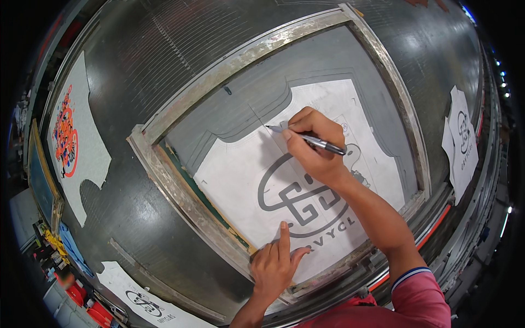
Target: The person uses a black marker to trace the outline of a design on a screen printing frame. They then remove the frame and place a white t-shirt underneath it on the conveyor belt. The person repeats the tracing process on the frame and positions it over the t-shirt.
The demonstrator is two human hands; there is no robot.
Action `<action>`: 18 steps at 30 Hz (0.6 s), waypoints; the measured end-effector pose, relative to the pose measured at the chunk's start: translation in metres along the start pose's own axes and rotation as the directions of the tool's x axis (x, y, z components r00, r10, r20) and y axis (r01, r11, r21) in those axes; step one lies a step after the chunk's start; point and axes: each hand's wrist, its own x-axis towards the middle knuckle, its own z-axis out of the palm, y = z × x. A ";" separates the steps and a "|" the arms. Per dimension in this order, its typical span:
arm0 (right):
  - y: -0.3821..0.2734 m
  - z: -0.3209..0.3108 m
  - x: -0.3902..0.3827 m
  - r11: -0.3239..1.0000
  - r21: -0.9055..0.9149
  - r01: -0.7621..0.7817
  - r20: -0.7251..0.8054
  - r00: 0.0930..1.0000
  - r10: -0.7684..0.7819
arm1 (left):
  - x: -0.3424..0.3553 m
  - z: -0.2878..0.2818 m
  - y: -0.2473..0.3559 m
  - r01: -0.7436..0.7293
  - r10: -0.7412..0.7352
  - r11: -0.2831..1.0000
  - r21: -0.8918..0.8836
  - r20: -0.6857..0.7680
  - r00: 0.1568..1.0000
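My right hand (pixel 320 143) grips a marker pen (pixel 317 143), silver with a dark tip. Its tip meets the upper edge of a white garment-shaped paper (pixel 224 180) printed with a large grey round logo. That sheet lies on the grey mesh of a screen-printing frame (pixel 180 112), where dark outlines follow the sheet's shoulders and neck. Lower down, my left hand (pixel 272 268) presses on the paper with its index finger stretched out and thumb spread, holding nothing. The palm of my right hand hides part of the print.
A pale cut piece with an orange print (pixel 90 158) lies on the dark table (pixel 136 60) at the left. Another printed piece (pixel 147 303) is at lower left, and a white one (pixel 462 139) at far right. A metal rail with an orange strip (pixel 435 227) runs along the near right edge.
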 end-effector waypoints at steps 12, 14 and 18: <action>-0.039 -0.025 -0.035 0.993 -0.060 -0.105 -0.257 0.963 0.087 | -0.004 -0.004 0.005 0.049 -0.047 0.996 0.081 -0.019 0.999; -0.076 -0.038 -0.075 0.992 -0.024 -0.121 -0.236 0.965 0.112 | -0.010 0.007 0.000 0.063 -0.062 0.998 0.017 -0.063 0.996; -0.160 -0.076 -0.185 0.891 0.091 -0.445 -0.132 0.881 0.454 | -0.014 0.021 0.005 0.075 -0.075 0.997 -0.020 -0.024 0.997</action>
